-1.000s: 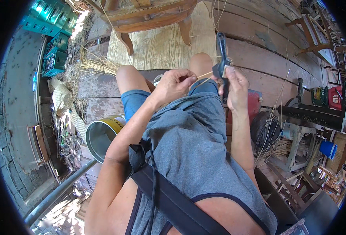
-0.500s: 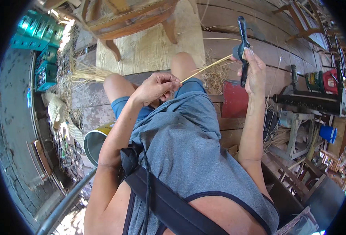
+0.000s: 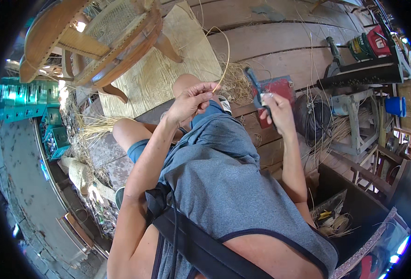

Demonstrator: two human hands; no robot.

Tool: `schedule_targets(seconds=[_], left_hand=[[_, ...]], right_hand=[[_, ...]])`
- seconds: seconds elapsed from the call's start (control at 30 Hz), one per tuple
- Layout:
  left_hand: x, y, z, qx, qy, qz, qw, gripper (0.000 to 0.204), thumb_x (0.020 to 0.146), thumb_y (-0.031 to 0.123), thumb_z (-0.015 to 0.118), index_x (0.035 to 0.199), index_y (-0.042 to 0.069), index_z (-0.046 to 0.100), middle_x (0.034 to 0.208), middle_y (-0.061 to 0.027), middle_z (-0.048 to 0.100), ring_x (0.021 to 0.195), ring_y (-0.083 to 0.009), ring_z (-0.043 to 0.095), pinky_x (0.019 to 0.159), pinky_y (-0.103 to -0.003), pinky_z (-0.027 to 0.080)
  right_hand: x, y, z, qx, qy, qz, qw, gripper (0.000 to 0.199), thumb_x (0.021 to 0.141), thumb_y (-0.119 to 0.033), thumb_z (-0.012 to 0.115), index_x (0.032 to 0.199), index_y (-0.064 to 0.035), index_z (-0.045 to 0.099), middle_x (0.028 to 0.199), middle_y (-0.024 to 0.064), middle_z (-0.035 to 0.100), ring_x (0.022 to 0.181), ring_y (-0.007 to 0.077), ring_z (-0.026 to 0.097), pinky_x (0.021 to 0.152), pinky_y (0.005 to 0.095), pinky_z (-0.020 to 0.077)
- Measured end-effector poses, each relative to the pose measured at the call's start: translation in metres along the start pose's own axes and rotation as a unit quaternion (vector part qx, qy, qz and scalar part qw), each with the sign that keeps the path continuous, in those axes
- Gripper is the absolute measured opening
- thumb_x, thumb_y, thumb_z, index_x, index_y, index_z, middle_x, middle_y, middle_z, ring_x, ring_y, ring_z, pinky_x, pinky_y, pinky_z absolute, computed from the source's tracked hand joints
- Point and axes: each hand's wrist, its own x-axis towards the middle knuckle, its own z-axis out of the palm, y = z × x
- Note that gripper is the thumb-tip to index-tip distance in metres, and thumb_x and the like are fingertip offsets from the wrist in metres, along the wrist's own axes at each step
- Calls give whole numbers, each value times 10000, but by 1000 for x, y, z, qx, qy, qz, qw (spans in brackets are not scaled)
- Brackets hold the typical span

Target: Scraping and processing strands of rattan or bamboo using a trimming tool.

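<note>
A thin pale cane strip (image 3: 226, 63) is pinched at its near end in my left hand (image 3: 189, 103), above my knee. From the fingers it curves up and away over the board on the floor. My right hand (image 3: 280, 112) grips a dark two-handled tool that looks like a spokeshave (image 3: 253, 79). Its upper handle sticks out past my fingers, and my hand hides much of its middle. The tool is apart from the strip and tilted to the left, over a red flat piece (image 3: 280, 89) on the floor.
A wooden chair with a woven cane seat (image 3: 110, 30) stands far left on a plywood board (image 3: 193, 39). Curled shavings (image 3: 237, 83) lie beyond my knees. A dark coil (image 3: 311, 118) and a small worn wooden stand (image 3: 354, 118) are to the right. Green crates (image 3: 26, 98) stand left.
The strip, which ran through or against the spokeshave, is now free of it and bends away in a curve. My right hand has lowered with the tool. The view has shifted to the right.
</note>
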Motion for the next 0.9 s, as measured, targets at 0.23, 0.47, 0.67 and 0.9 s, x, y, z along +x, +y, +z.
schedule_targets(seconds=[0.23, 0.47, 0.67, 0.9], left_hand=[[-5, -6, 3, -25, -7, -4, 1000, 255, 964, 52, 528, 1208, 73, 600, 739, 68, 503, 580, -15, 406, 473, -139, 338], [-24, -11, 4, 106, 36, -20, 994, 248, 952, 69, 551, 1196, 55, 592, 800, 44, 534, 643, -36, 472, 528, -164, 392], [-24, 58, 24, 591, 224, 381, 675, 353, 815, 127, 656, 1164, 84, 623, 947, -106, 689, 852, -256, 655, 772, -356, 527], [-84, 141, -82, 585, 246, 126, 763, 357, 822, 69, 584, 1176, 65, 631, 1009, -132, 702, 918, -230, 668, 813, -386, 528]], right_hand=[[2, 7, 47, 370, -87, 51, 923, 311, 995, -338, 476, 1094, -61, 576, 974, 112, 662, 521, 85, 497, 405, 187, 380], [19, -40, 84, 513, -144, 64, 844, 340, 1012, -323, 429, 1092, -25, 573, 1005, 174, 654, 644, 123, 595, 443, 202, 416], [3, -52, 54, 276, -406, 13, 871, 387, 965, -335, 509, 1059, 32, 587, 678, 100, 587, 415, 79, 466, 331, 207, 294], [-7, -120, -59, 505, -49, -21, 862, 486, 885, -389, 630, 1172, -9, 535, 862, 98, 619, 449, 54, 384, 363, 192, 299]])
